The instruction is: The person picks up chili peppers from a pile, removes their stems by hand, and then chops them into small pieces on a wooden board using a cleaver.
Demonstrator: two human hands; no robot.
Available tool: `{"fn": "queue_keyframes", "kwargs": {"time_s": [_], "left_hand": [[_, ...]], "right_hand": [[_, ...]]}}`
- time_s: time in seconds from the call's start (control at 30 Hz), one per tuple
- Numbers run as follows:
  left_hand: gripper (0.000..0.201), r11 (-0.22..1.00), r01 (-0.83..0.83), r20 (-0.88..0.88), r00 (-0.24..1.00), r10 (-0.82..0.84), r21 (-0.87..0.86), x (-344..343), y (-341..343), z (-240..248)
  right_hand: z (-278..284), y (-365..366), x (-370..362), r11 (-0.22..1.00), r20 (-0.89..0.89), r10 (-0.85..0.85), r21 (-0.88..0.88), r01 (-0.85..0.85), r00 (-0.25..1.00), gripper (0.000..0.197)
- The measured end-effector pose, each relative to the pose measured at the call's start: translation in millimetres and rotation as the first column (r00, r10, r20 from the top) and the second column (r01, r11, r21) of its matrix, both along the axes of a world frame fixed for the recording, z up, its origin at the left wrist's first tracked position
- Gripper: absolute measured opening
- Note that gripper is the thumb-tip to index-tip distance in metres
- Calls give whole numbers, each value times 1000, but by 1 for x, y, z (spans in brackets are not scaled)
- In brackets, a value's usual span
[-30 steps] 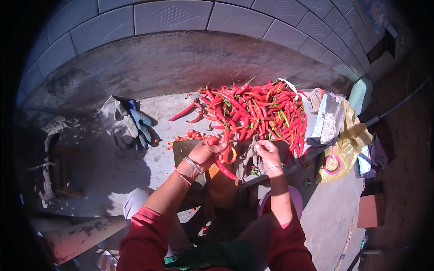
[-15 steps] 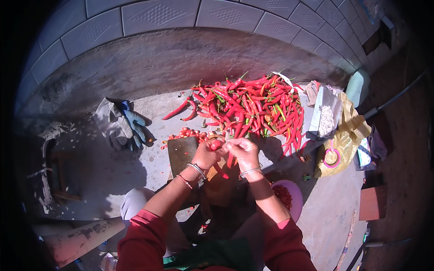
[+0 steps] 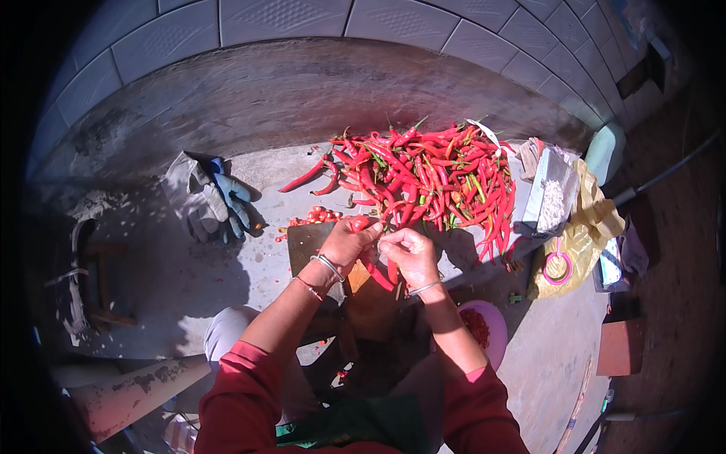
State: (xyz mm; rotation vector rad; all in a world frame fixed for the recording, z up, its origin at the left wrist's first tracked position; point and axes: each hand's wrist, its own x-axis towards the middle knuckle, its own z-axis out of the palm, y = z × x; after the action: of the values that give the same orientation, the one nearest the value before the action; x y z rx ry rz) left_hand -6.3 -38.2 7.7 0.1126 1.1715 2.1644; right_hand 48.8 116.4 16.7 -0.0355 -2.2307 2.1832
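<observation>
Red chili peppers (image 3: 376, 274) hang below my left hand (image 3: 348, 246), whose fingers are closed around them. My right hand (image 3: 412, 259) is closed in a pinch, its fingertips meeting the left hand's at the upper ends of these peppers; the exact spot is partly hidden by the fingers. Beneath both hands lies a wooden board (image 3: 368, 304), with a dark, flat block (image 3: 304, 248) beside it. Just beyond the hands spreads a large heap of red chili peppers (image 3: 423, 170), many with green stems. Small cut red pieces (image 3: 314, 217) lie past the dark block.
Grey and blue work gloves (image 3: 214, 198) lie at left. A pink bowl (image 3: 497, 340) holding chopped red pieces stands by my right forearm. Farther right are a box with white contents (image 3: 550, 200), a yellow bag (image 3: 586, 242) and a reddish block (image 3: 622, 346). A tiled wall (image 3: 280, 19) rises behind.
Both hands stay together over the board, with the left hand still holding peppers. The hanging peppers have shifted slightly, and the whole view has moved a little.
</observation>
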Motion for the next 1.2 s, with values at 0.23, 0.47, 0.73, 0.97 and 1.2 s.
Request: {"fn": "queue_keyframes", "kwargs": {"time_s": [0.23,0.47,0.73,0.97,1.2], "left_hand": [[8,985,-92,-219,974,59,-147,-1,4,-6],[12,873,-349,-342,911,231,-339,-1,14,-19],[15,867,-409,-235,907,350,-285,-7,2,-10],[14,861,-505,-8,862,506,63,-40,-32,-9],[12,920,-339,-21,937,350,197,-23,-19,1]], "right_hand": [[-1,1,2,999,-20,23,30,-22,1000,5],[-9,-2,8,958,-39,91,276,-77,995,7],[15,-11,21,834,-78,179,541,-109,981,4],[4,13,36,738,-70,343,638,-222,937,5],[15,55,23,841,-173,-63,521,145,983,7]]}}
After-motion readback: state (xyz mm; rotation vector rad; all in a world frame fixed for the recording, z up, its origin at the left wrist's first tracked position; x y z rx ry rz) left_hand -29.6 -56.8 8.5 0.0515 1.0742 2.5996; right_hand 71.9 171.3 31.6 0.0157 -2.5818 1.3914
